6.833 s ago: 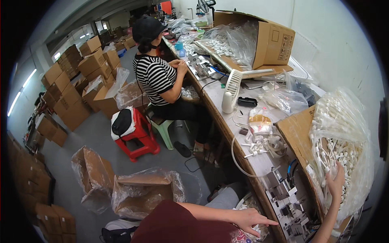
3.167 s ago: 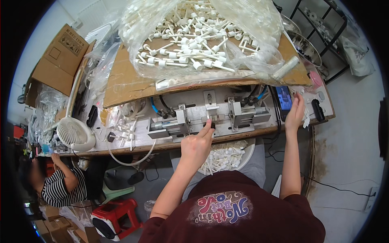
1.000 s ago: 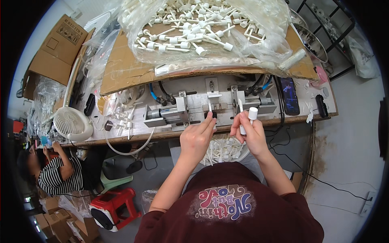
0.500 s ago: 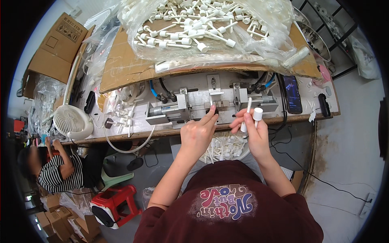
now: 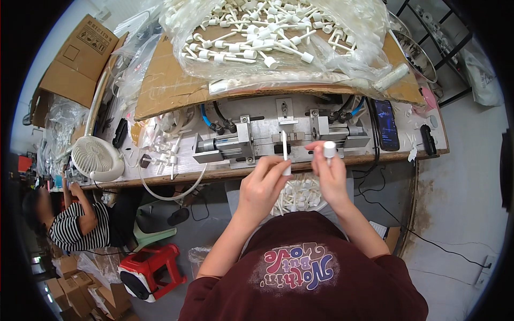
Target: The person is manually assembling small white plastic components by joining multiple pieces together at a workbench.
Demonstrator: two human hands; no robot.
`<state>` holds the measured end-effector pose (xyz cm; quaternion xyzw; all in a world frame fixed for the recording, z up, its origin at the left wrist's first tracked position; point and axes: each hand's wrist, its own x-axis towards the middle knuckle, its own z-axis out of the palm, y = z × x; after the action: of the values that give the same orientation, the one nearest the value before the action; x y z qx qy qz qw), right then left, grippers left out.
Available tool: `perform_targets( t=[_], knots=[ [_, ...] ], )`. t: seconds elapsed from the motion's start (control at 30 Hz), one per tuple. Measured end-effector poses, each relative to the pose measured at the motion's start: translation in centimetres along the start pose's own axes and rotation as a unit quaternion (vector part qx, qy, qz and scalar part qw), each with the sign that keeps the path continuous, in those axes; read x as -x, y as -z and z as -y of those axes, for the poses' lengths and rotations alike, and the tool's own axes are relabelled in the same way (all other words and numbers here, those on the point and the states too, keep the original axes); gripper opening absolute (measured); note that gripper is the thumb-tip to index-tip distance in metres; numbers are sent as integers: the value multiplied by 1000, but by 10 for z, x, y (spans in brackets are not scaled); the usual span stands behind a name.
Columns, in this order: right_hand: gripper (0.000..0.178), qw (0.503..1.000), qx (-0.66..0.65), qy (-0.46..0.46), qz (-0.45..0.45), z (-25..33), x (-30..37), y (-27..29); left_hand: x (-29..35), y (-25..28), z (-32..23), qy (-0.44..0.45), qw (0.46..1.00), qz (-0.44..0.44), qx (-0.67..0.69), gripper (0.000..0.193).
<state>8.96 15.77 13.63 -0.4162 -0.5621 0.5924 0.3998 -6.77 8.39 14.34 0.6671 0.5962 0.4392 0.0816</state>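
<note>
A white capped stick is located over the front edge of the bench, its cap toward the person and its rod toward the rear. The left hand pinches it at the cap between thumb and fingers. The right hand, positioned just beside and apart from the left, grips a second white piece with its cap uppermost; the fingertips are blurred.

Directly behind the hands, a metal fixture with two facing cylinder units is mounted along the front edge. Below that edge, a bowl of similar white pieces sits at the person's lap.

Over the rear of the bench, a cardboard sheet carries a clear plastic bag and a pile of white capped sticks. A phone lies toward the right end. To the left of the fixture are loose white pieces and a white fan.
</note>
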Motion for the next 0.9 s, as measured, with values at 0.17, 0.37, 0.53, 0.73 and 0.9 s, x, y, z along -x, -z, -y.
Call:
perform_targets(
  t=[0.17,0.37,0.53,0.73,0.9],
  knots=[
    [29,999,-39,-18,26,3,1,11,0,-15,21,-49,987,8,-151,31],
    [41,957,-244,-108,113,20,8,27,-13,-14,21,-48,976,52,-206,31],
    [21,994,-78,22,72,29,5,31,-13,-11,23,-50,981,45,-180,29],
    [35,832,341,435,49,47,-11,29,-16,14,-1,238,898,88,359,31],
    [40,762,377,520,84,52,-23,16,-19,31,0,272,787,142,535,27]
  ],
)
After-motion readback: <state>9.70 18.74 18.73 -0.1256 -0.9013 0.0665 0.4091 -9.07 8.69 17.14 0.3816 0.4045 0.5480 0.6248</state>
